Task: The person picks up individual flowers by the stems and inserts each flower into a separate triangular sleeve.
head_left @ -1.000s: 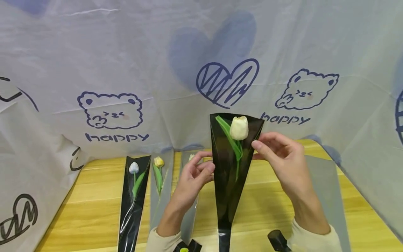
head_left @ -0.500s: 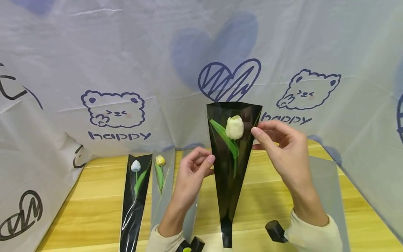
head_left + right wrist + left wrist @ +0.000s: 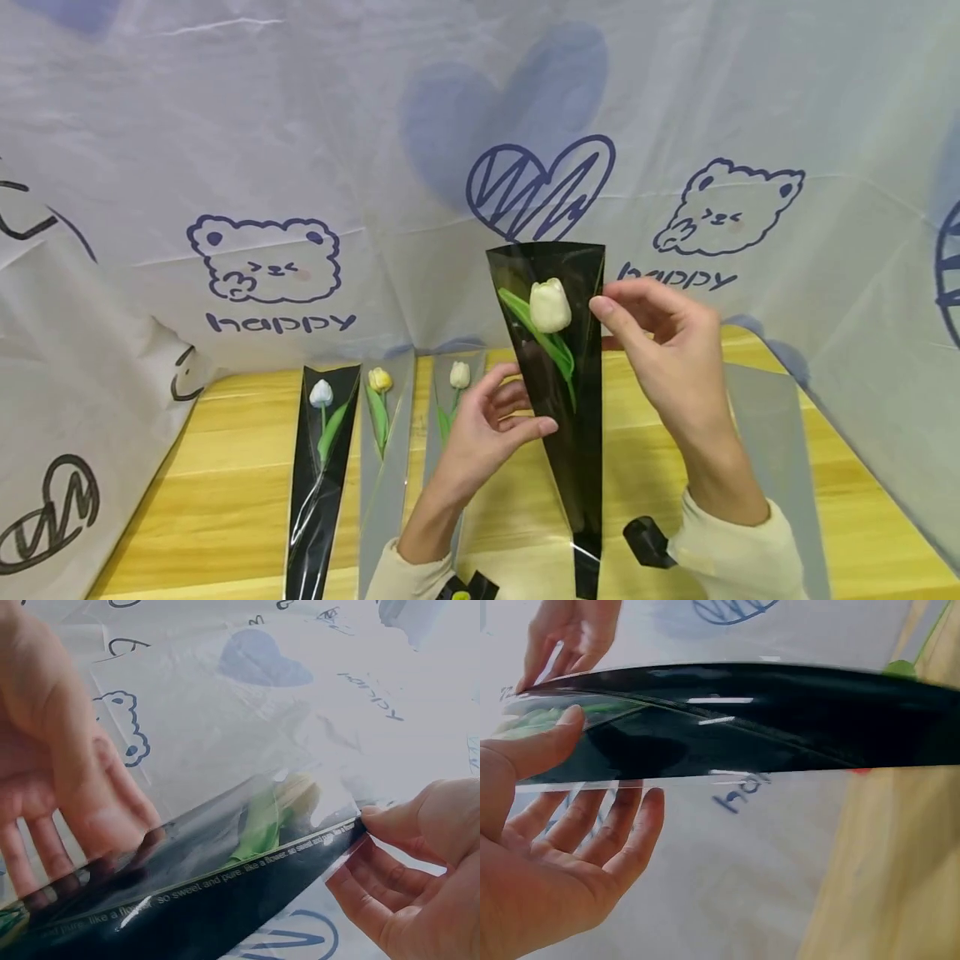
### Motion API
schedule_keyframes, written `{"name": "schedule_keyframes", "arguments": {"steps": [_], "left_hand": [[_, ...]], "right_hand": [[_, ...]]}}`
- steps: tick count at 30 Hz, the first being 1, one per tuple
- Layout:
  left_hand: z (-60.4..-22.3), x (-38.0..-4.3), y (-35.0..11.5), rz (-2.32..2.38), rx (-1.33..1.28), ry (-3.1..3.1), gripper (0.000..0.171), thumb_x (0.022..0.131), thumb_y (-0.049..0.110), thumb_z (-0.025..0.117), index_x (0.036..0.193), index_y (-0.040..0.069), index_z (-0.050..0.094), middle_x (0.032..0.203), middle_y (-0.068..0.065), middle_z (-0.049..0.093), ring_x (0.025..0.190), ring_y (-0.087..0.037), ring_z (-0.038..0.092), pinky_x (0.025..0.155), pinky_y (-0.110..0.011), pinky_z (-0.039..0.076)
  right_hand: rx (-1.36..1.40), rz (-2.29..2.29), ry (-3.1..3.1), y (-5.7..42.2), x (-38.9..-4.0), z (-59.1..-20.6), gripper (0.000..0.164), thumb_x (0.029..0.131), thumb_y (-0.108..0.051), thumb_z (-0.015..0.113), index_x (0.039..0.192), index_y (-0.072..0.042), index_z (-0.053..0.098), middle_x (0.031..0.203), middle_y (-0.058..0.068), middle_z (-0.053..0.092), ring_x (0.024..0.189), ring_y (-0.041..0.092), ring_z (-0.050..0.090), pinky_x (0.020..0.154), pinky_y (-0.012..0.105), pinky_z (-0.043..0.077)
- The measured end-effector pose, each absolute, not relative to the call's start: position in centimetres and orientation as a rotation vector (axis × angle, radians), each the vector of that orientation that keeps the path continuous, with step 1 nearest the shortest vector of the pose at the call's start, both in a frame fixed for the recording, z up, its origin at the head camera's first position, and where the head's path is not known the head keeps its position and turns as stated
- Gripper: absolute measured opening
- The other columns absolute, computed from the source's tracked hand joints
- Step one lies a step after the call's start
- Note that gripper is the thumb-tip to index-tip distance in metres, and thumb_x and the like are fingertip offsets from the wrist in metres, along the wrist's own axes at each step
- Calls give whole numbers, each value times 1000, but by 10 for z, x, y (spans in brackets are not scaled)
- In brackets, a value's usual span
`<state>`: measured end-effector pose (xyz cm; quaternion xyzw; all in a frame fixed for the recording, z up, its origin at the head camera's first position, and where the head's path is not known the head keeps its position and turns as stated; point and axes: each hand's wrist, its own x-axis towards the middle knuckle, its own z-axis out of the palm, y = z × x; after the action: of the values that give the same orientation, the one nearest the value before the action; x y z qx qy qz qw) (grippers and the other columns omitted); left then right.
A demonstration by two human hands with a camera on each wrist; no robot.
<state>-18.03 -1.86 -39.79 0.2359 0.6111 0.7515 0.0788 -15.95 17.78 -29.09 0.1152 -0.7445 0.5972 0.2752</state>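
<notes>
A black flower sleeve (image 3: 570,467) with a clear front holds a white artificial tulip (image 3: 550,306) with green leaves. It is held upright over the table, wide end at the top. My right hand (image 3: 667,350) pinches the sleeve's right edge near the top between thumb and fingers. On the left edge, lower down, my left hand (image 3: 487,433) grips it, thumb across the front and fingers behind. The right wrist view shows small white lettering along the sleeve's edge, beside the tulip's green leaf (image 3: 259,832).
To the left on the wooden table (image 3: 217,467) lie a black sleeve (image 3: 307,508) with a pale blue tulip, a grey sleeve (image 3: 382,492) with a yellow tulip, and another grey sleeve with a white tulip (image 3: 460,375). A grey sheet (image 3: 772,433) lies right. Printed cloth (image 3: 375,125) hangs behind.
The sleeve has risen and then turned so its lower end swings right. My left hand has let its thumb slide further across the sleeve's front; my right hand keeps its pinch.
</notes>
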Motion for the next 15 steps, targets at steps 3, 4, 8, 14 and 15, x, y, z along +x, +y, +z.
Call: {"name": "schedule_keyframes", "arguments": {"steps": [3,4,8,14,15], "left_hand": [[-406,-181,-8,2240,735,1819,67,84,-6,81,144,5,52,121,-21,70,102,-25,71,85,-37,59],[-407,-180,-4,2241,730,1810,70,84,-6,81,146,7,51,122,-21,70,102,-25,72,84,-37,59],[-415,-179,9,2239,708,1787,74,84,-5,82,149,12,51,123,-17,71,103,-23,72,86,-36,59],[-419,-175,20,2218,657,1796,64,85,-7,79,143,7,56,117,-19,72,96,-18,73,85,-34,58],[-419,-175,21,2213,647,1808,61,86,-7,78,142,6,56,117,-19,72,96,-18,73,85,-33,58]], "right_hand": [[292,1595,-2009,179,-161,-296,13,95,1,71,106,6,73,93,-2,70,78,18,67,67,28,60],[284,1602,-2005,180,-161,-298,13,95,1,71,107,6,73,93,-2,70,78,18,67,67,28,60],[242,1641,-1986,183,-163,-306,13,93,3,72,106,7,73,95,-1,71,77,16,66,65,26,59],[184,1704,-1963,188,-166,-318,16,94,-2,74,106,8,73,95,1,72,79,14,67,64,25,58],[176,1705,-1965,189,-166,-319,17,94,-4,74,107,7,73,96,1,72,80,14,67,64,24,58]]}}
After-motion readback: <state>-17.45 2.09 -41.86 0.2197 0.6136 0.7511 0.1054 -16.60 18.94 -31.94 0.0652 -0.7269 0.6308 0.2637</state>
